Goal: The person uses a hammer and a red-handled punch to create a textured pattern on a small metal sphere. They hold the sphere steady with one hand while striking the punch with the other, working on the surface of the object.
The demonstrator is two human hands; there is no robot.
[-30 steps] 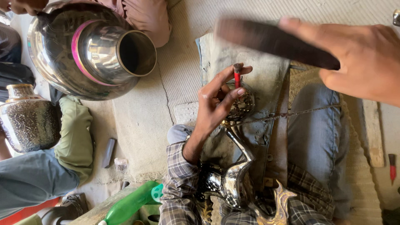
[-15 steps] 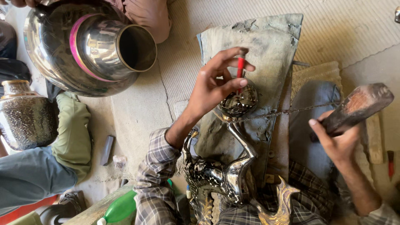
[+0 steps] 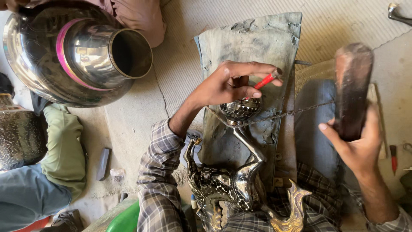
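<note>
I judge this the chasing step: my left hand (image 3: 223,86) pinches a red punch (image 3: 267,80) upright-tilted on the knob (image 3: 241,108) of the silver ewer (image 3: 231,180), which lies on the grey pad (image 3: 253,43) over my lap. My right hand (image 3: 358,144) is clenched round the wooden mallet (image 3: 352,88), raised well apart. The next stroke needs a square landing on the punch's top.

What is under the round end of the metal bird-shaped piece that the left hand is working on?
The metal piece rests on a worn grey pad, with a thin chain running across it. The left hand and the piece hide the pad directly beneath.
</note>
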